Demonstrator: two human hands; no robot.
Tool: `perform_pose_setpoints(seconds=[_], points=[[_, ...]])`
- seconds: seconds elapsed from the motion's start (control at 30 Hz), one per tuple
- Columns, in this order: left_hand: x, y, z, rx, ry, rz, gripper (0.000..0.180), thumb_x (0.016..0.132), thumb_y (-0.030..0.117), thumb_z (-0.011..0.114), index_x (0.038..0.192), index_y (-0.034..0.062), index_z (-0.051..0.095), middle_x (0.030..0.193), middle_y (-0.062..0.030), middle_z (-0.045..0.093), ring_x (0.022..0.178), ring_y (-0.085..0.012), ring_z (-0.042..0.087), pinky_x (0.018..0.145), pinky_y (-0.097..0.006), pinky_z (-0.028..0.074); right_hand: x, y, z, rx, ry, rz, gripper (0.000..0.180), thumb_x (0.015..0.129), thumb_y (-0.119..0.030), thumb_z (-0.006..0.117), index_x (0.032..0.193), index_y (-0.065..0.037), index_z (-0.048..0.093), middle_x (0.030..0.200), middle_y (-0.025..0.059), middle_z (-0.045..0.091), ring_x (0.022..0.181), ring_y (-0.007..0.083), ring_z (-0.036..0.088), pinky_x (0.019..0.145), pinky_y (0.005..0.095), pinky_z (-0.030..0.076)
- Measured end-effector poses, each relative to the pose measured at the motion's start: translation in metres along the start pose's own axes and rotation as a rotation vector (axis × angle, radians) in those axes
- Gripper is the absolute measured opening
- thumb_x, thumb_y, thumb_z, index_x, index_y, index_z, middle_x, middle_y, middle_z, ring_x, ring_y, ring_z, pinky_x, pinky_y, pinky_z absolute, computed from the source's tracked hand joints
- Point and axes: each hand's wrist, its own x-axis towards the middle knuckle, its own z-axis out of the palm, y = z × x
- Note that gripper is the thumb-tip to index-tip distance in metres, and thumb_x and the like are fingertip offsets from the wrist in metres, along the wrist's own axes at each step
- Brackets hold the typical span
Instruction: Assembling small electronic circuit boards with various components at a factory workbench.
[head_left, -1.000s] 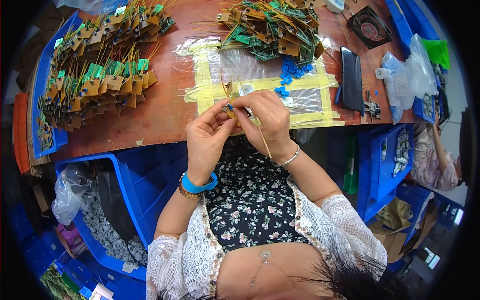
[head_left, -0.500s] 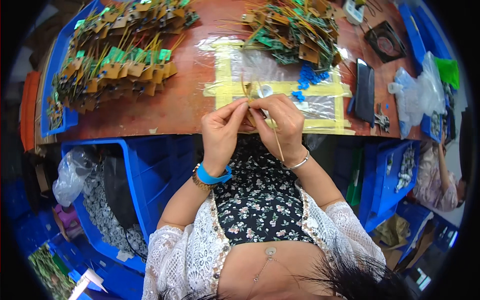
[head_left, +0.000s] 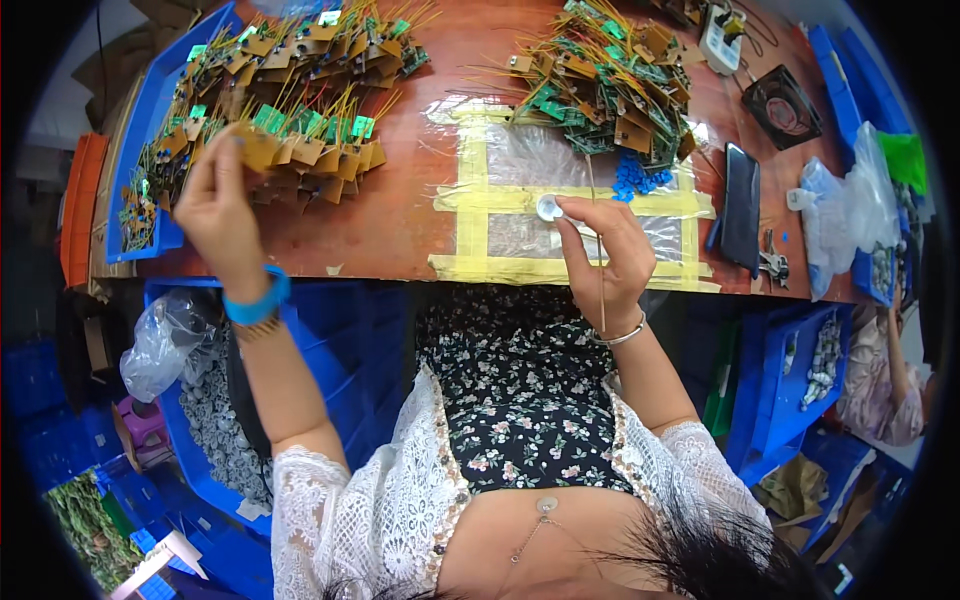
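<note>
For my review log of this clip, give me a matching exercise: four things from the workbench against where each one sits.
Things:
1. left hand
2. right hand
3. black phone
4. blue beads

Places:
A. over the yellow-taped plastic sheet, holding a thin stick
B. flat near the bench's right end
C. on the left pile of small boards, pinching a tan piece
D. beside the right pile of boards

Pairs: 1-C, 2-A, 3-B, 4-D

Bright, even overhead light; glare on the clear plastic sheet taped in yellow (head_left: 520,160). Fisheye bends edges, dark corners; sharp centre.
</note>
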Motion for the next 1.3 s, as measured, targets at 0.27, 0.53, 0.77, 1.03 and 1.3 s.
perform_pose_setpoints(seconds=[0.27,0.53,0.77,1.03,1.3], points=[[0.053,-0.079,-0.049,0.656,-0.156,0.136,0.026,0.095,0.018,0.064,0.114,0.0030,0.070,0.083,-0.0046,0.068,0.073,-0.0104,0.062,0.061,-0.023,0.051,-0.002,0.005,-0.007,-0.018,0.051,-0.026,0.023,0.076,0.010,0.071,0.097,-0.001,0.068,0.089,0.0115,0.071,0.078,0.0247,0.066,0.070,0.0309,0.051],[-0.060,-0.001,0.137,0.276,-0.529,0.434,0.024,0.085,0.013,0.071,0.106,0.0016,0.069,0.090,-0.0145,0.069,0.076,-0.0244,0.067,0.065,-0.035,0.053,-0.003,0.006,-0.005,-0.024,0.060,-0.041,0.024,0.076,0.010,0.071,0.097,-0.001,0.069,0.088,0.0117,0.071,0.077,0.0243,0.067,0.069,0.0309,0.052],[-0.069,-0.011,0.168,0.508,-0.475,0.511,0.017,0.082,0.011,0.069,0.097,0.0037,0.069,0.088,-0.0142,0.067,0.078,-0.0319,0.063,0.069,-0.038,0.051,-0.012,0.014,-0.016,-0.066,0.084,0.012,0.024,0.076,0.011,0.071,0.097,-0.001,0.069,0.088,0.0116,0.071,0.078,0.0245,0.067,0.070,0.0309,0.052],[-0.113,-0.011,0.101,0.533,-0.541,0.580,0.019,0.081,0.004,0.068,0.100,0.0049,0.069,0.094,-0.0087,0.065,0.085,-0.0278,0.061,0.070,-0.035,0.051,-0.012,0.017,-0.008,-0.025,0.045,-0.003,0.023,0.077,0.010,0.070,0.097,-0.001,0.069,0.089,0.0118,0.071,0.079,0.0247,0.067,0.071,0.0310,0.052],[-0.101,-0.033,0.106,0.460,-0.532,0.302,0.032,0.083,0.015,0.072,0.113,0.0029,0.067,0.120,-0.0155,0.058,0.106,-0.0333,0.054,0.090,-0.039,0.045,-0.014,0.015,-0.011,0.014,-0.015,-0.011,0.012,0.089,-0.005,0.066,0.100,0.000,0.070,0.087,0.0125,0.070,0.077,0.0244,0.066,0.070,0.0312,0.051]])
